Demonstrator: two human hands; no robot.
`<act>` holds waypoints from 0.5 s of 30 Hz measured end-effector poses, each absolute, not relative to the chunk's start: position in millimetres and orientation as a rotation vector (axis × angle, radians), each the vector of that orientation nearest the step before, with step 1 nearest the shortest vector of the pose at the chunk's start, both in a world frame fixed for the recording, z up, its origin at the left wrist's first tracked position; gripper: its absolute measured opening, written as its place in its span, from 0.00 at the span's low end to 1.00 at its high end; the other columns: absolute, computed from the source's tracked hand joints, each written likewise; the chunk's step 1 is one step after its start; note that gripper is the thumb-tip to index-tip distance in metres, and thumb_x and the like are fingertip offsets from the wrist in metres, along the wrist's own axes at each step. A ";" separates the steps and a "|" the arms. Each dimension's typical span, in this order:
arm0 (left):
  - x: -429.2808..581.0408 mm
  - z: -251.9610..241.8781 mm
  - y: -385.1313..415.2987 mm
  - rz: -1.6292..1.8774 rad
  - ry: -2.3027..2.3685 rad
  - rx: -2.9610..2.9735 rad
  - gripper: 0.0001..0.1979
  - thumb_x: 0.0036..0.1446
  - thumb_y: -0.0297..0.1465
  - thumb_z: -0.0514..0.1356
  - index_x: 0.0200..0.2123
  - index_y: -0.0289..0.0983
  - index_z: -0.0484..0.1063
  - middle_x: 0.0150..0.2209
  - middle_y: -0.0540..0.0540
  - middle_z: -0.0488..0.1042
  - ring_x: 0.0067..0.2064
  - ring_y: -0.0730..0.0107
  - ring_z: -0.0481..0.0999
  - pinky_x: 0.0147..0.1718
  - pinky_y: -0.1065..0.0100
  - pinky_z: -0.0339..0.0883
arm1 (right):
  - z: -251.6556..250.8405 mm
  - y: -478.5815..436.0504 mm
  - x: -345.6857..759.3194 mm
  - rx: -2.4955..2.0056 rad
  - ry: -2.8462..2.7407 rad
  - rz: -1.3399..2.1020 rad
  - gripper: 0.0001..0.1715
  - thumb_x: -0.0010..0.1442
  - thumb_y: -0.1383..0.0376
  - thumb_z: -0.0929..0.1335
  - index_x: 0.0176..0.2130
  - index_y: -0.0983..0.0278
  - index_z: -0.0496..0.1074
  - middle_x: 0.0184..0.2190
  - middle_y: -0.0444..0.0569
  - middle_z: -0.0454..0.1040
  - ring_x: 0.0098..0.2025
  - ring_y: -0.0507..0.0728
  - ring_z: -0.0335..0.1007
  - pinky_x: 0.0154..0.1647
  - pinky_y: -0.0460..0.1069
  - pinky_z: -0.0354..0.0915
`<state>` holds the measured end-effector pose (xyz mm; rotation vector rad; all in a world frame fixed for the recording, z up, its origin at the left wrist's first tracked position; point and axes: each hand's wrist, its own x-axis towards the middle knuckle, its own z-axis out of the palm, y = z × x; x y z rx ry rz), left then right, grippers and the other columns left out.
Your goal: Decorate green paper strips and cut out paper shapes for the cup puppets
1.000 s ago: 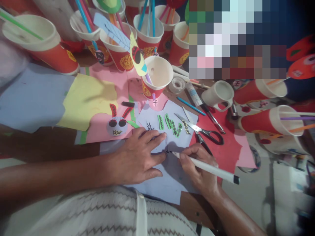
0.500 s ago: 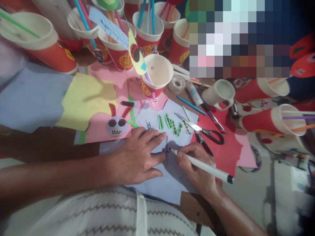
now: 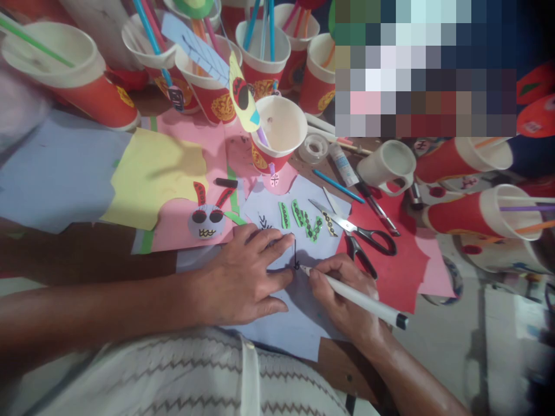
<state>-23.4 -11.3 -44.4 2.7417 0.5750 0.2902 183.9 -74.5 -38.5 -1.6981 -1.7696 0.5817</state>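
My left hand (image 3: 249, 277) lies flat with fingers spread, pressing on a blue-grey sheet of paper (image 3: 286, 332). In my right hand (image 3: 347, 300) is a white marker (image 3: 359, 296), its tip touching the paper at the lower end of a short black line (image 3: 295, 254). Small green patterned paper strips (image 3: 299, 215) lie just beyond my fingers on the sheet. Black-handled scissors (image 3: 352, 227) rest partly open to the upper right of my right hand. Left of the sheet is a paper face (image 3: 205, 222) with red ears.
Red paper cups (image 3: 277, 153) holding straws stand along the back and right. A white mug (image 3: 387, 167), a tape roll (image 3: 314, 148), a glue tube (image 3: 344, 164) and a blue straw (image 3: 338, 186) lie beyond the scissors. Yellow paper (image 3: 150, 173) and red paper (image 3: 399, 271) flank the work.
The marker tip has shifted slightly, and the mark at the line's lower end looks darker and more looped. My left hand stays in place on the paper.
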 end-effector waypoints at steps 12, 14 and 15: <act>-22.9 -43.6 -10.3 0.263 0.574 2.746 0.19 0.62 0.46 0.56 0.48 0.41 0.73 0.62 0.34 0.61 0.58 0.42 0.60 0.49 0.45 0.56 | -40.4 -75.6 187.5 -1.731 -1.627 0.613 0.09 0.59 0.63 0.69 0.28 0.60 0.69 0.15 0.37 0.71 0.14 0.48 0.65 0.14 0.41 0.62; -23.1 -43.6 -10.2 0.269 0.575 2.747 0.19 0.62 0.46 0.55 0.47 0.41 0.73 0.61 0.33 0.62 0.58 0.43 0.60 0.48 0.45 0.56 | -40.0 -74.4 186.1 -1.716 -1.636 0.591 0.09 0.59 0.64 0.69 0.27 0.61 0.70 0.16 0.37 0.71 0.14 0.48 0.65 0.15 0.41 0.63; -23.2 -43.6 -10.3 0.269 0.577 2.747 0.19 0.62 0.46 0.55 0.47 0.40 0.73 0.61 0.33 0.62 0.58 0.43 0.60 0.48 0.45 0.55 | -39.8 -74.1 185.3 -1.706 -1.646 0.582 0.09 0.59 0.64 0.69 0.27 0.61 0.70 0.16 0.37 0.71 0.14 0.47 0.65 0.15 0.41 0.63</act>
